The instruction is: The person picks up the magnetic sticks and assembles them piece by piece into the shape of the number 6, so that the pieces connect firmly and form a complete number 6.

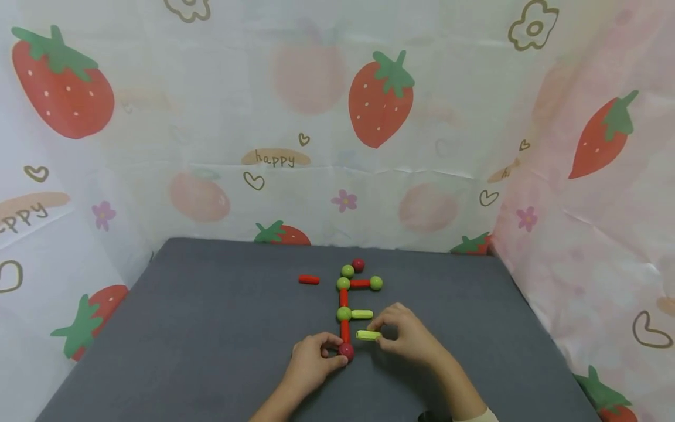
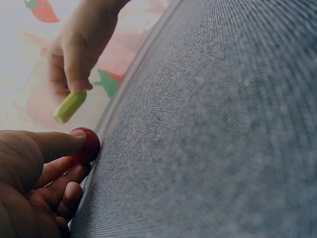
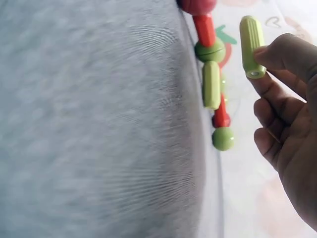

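Observation:
My left hand (image 1: 311,360) pinches the dark red ball (image 1: 346,351) at the near end of a ball-and-rod figure on the table. From that ball a red rod (image 1: 345,332) runs up to a green ball (image 1: 344,314), which bears a yellow-green rod (image 1: 362,315) pointing right. Farther up, another red rod (image 1: 344,298) leads to a second green ball (image 1: 343,283) with a red side rod (image 1: 360,284) and an end green ball (image 1: 376,283). Between thumb and fingers my right hand (image 1: 408,334) holds a loose yellow-green rod (image 3: 252,47), apart from the figure and right of its lowest red rod.
A loose red rod (image 1: 309,279) lies left of the figure. Near its top sit a green ball (image 1: 347,271) and a dark red ball (image 1: 358,265). The dark grey table (image 1: 221,328) meets a strawberry-print curtain (image 1: 327,135) at the back and sides.

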Available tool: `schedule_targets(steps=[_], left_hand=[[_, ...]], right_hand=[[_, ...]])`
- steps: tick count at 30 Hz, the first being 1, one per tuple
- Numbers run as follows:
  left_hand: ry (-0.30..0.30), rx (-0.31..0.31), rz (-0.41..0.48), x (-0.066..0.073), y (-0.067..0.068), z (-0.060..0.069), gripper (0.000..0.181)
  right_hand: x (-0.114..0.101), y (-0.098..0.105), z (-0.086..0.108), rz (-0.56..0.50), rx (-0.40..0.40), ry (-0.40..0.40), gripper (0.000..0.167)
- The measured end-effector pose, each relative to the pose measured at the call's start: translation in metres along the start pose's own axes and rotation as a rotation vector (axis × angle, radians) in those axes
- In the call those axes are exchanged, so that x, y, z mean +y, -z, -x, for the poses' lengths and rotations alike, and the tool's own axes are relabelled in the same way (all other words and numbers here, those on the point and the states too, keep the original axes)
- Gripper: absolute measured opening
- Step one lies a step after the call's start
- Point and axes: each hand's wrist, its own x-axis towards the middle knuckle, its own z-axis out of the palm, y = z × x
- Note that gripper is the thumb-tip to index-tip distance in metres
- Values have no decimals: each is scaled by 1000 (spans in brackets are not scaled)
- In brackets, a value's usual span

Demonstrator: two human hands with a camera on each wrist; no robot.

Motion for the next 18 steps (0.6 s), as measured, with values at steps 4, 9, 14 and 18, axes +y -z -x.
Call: schedule_targets(steps=[4,9,14,18], left_hand=[[7,0,-3,0,0,0,27],[9,-2,-10,-1,-1,-1,27],[9,-11,-20,-2,-1,-1,27],[7,-9,-22,-2,0,-3,27]], right_hand=[[6,-5,3,-17,-27,-12,26],[13,-11,7,-48,-66,-3,24],[17,-18,8,-47,-85,26,22],[18,-23,5,-50,-93,26,23]])
